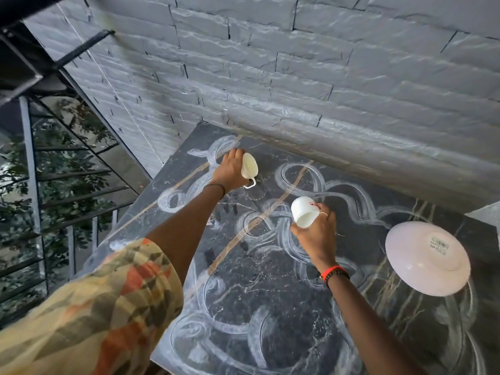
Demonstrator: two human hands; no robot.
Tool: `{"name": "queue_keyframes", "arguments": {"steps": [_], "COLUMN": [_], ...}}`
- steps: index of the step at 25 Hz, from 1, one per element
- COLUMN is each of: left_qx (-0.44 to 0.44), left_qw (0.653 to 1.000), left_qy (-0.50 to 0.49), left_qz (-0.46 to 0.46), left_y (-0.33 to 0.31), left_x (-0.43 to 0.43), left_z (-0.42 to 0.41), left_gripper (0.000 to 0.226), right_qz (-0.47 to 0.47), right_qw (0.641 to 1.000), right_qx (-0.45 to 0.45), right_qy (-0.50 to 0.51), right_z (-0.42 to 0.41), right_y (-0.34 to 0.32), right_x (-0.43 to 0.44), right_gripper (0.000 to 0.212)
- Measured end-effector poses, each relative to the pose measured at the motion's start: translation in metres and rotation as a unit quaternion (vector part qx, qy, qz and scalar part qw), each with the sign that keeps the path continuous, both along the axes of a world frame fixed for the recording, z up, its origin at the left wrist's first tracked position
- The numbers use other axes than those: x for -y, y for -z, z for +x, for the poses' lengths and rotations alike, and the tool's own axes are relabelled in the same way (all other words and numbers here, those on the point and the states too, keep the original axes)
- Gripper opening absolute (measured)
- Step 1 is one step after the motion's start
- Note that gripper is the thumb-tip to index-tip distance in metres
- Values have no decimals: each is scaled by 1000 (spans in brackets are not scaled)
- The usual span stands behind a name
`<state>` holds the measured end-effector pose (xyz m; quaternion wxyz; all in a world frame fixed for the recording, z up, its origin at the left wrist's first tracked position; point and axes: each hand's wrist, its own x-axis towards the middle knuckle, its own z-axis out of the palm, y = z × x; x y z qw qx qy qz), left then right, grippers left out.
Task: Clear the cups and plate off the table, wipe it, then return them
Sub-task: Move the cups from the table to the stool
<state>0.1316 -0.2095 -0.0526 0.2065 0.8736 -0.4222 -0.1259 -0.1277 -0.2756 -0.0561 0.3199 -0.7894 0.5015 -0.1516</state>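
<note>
Cups first, head view only: left hand (228, 169) grips a cream cup (249, 169) w/ handle, tipped on its side, lifted just above the far part of the table (270, 307); right hand (316, 234) is wrapped round a white cup (304, 211), also tilted, base toward the camera, over the table's middle. Both hands closed on their cups, neither cup seated on the surface. Plate (427, 257) lies upside down at the table's right edge, foot ring up, part of it seeming to overhang the edge. Tabletop is dark marble w/ pale looping streaks all over, prob. wet wipe or chalky residue, hard to tell which at this res. Progress, as a judgement: streaks suggest wiping is done or nearly so, and this looks like the return stage, cups going back down; plate likely needs flipping. It could equally be the clearing stage, so low confidence. Labels: plate's underside has a white sticker w/ barcode and text starting "SP", digits blurred; white cup has a small red tag near its rim, unreadable. Grey stone wall (297, 77) behind, railing (35, 185) at left.
</note>
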Motion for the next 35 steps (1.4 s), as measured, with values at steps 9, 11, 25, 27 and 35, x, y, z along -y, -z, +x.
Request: {"name": "queue_keyframes", "arguments": {"steps": [9, 11, 25, 27, 35], "left_qx": [-149, -164, -110, -90, -73], "left_qw": [939, 921, 896, 902, 910], "left_qy": [-187, -217, -354, -356, -378], "left_qz": [-249, -278, -244, -228, -155], "left_y": [1, -2, -24, -17, 19], "left_x": [-135, -171, -473, -513, -633], "left_z": [-44, -57, -171, -190, -240], "left_gripper": [82, 79, 82, 82, 82], "right_qz": [-27, -29, -11, -9, -26], "right_qw": [996, 993, 944, 936, 898], "right_qx": [-25, -11, 21, 16, -27], "right_qy": [-75, -110, -328, -352, -439], "right_z": [19, 27, 39, 29, -21], "right_y": [-27, -33, -46, -42, -6], "right_x": [-54, -78, -337, -377, -479], "right_gripper": [83, 79, 69, 71, 71]}}
